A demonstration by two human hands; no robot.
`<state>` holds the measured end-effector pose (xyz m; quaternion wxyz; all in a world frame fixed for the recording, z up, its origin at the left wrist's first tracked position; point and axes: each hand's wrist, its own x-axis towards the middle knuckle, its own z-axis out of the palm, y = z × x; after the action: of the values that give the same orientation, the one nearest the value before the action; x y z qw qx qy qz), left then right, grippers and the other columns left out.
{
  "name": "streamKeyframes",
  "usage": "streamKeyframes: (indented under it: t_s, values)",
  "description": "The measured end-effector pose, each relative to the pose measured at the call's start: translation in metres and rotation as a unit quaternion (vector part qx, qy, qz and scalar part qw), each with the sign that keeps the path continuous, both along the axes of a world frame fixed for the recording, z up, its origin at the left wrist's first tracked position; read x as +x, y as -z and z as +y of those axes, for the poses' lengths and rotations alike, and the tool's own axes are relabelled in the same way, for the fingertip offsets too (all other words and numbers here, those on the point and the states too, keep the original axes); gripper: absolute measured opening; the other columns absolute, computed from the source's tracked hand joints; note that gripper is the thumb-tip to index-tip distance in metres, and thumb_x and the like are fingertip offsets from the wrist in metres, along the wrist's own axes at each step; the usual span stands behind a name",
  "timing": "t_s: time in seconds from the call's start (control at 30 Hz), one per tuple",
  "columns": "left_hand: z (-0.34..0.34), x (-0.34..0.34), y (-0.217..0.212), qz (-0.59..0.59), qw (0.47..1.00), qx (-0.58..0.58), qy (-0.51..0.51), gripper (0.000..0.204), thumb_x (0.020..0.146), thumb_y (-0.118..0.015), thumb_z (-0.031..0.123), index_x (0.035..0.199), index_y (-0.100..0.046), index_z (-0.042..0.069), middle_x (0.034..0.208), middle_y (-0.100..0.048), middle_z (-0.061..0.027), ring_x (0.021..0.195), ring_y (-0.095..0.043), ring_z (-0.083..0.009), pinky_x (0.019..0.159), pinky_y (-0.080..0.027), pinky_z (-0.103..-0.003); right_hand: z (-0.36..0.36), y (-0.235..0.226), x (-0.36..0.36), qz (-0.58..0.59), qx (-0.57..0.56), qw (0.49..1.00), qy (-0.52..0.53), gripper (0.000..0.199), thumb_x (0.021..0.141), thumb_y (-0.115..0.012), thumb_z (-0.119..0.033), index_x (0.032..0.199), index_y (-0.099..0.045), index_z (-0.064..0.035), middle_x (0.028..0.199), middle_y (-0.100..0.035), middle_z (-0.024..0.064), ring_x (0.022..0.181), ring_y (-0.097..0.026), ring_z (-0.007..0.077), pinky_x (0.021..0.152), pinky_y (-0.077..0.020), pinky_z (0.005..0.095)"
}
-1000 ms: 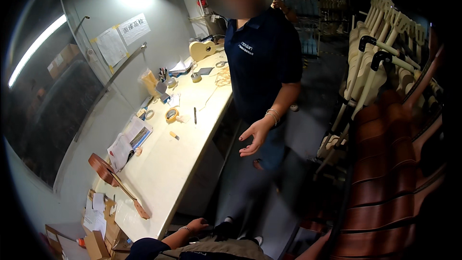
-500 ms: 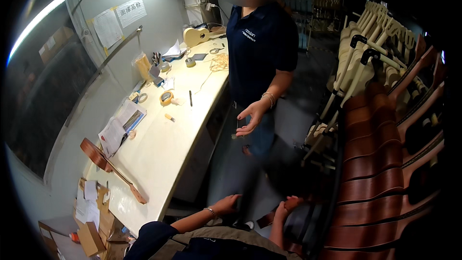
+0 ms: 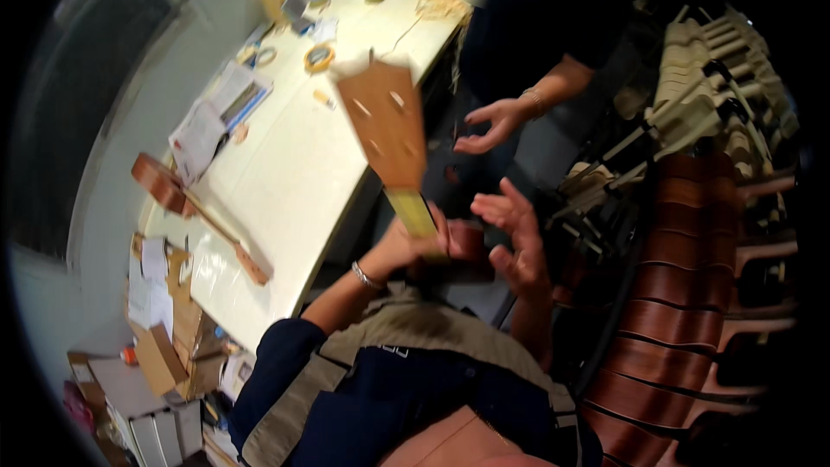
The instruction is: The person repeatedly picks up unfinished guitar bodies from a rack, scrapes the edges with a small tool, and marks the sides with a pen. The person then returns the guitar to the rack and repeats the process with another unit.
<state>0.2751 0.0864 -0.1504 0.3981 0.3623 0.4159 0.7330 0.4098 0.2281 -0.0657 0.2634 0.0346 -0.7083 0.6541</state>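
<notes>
My left hand is wrapped round the neck of a brown ukulele, just below its headstock. The headstock points up and away from me, slightly blurred, with several slots or holes and no strings that I can make out. A strip of yellow tape or film covers the neck beside my fingers. Part of the reddish-brown ukulele body shows behind my left hand; the rest is hidden. To the right, my right hand is raised with fingers apart, holding nothing. A co-worker's hand hovers beyond it, partly curled.
A long white workbench runs along the left, bearing another ukulele, an open magazine and a tape roll. Cardboard boxes stand lower left. At right hang rows of brown instrument bodies and pale ones.
The ukulele has come up into view, headstock raised, in my left hand. My right hand has lifted and spread its fingers. The view has tilted down, and the co-worker's hand remains extended.
</notes>
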Motion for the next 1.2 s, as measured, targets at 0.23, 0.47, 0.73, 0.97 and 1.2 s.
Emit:
streamKeyframes:
  t_s: [0.23, 0.47, 0.73, 0.97, 1.2]
  values:
    - [-0.102, -0.109, -0.084, -0.171, 0.866, 0.276, -0.381, 0.026, 0.087, -0.054, 0.035, 0.083, -0.050, 0.010, 0.066, -0.039, 0.0010, 0.062, -0.041, -0.0122, 0.080, -0.044, -0.035, 0.014, 0.064, -0.075, -0.139, 0.041, 0.969, 0.202, 0.041, 0.089, -0.055, -0.022, 0.123, -0.047, -0.0031, 0.125, -0.046, 0.0119, 0.115, -0.046, 0.0201, 0.096, -0.0361, 0.0343]
    - [-0.175, -0.158, -0.073, -0.272, 0.689, 0.285, -0.608, 0.025, 0.087, -0.055, 0.031, 0.076, -0.048, 0.009, 0.063, -0.045, 0.0002, 0.061, -0.049, -0.0136, 0.084, -0.044, -0.036, -0.001, 0.111, -0.178, -0.264, -0.266, 0.927, -0.004, 0.057, 0.094, -0.033, -0.044, 0.133, -0.032, -0.0022, 0.133, -0.040, 0.0082, 0.120, -0.041, 0.0176, 0.097, -0.0354, 0.0320]
    - [-0.162, -0.171, -0.069, -0.183, 0.643, 0.245, -0.702, 0.020, 0.091, -0.049, 0.029, 0.090, -0.049, 0.009, 0.072, -0.050, -0.0024, 0.075, -0.054, -0.0188, 0.092, -0.042, -0.041, -0.001, 0.135, -0.265, -0.310, -0.409, 0.849, -0.124, 0.056, 0.097, -0.020, -0.043, 0.130, -0.037, -0.0011, 0.129, -0.045, 0.0101, 0.115, -0.047, 0.0220, 0.096, -0.0388, 0.0347]
    - [-0.099, -0.195, -0.061, -0.049, 0.625, 0.024, -0.779, 0.033, 0.095, -0.037, 0.032, 0.114, -0.037, 0.005, 0.105, -0.056, -0.0179, 0.106, -0.051, -0.0305, 0.092, -0.041, -0.042, 0.013, 0.138, -0.339, -0.309, -0.423, 0.834, -0.172, 0.049, 0.098, -0.019, -0.034, 0.129, -0.037, -0.0010, 0.128, -0.046, 0.0090, 0.115, -0.045, 0.0187, 0.097, -0.0350, 0.0312]
    - [-0.108, -0.214, -0.051, -0.102, 0.550, 0.060, -0.827, 0.030, 0.095, -0.039, 0.028, 0.113, -0.040, 0.004, 0.105, -0.051, -0.0144, 0.103, -0.051, -0.0299, 0.095, -0.041, -0.044, 0.016, 0.118, -0.380, -0.349, -0.387, 0.829, -0.205, 0.046, 0.097, -0.024, -0.031, 0.129, -0.039, -0.0009, 0.129, -0.046, 0.0076, 0.117, -0.043, 0.0168, 0.099, -0.0317, 0.0295]
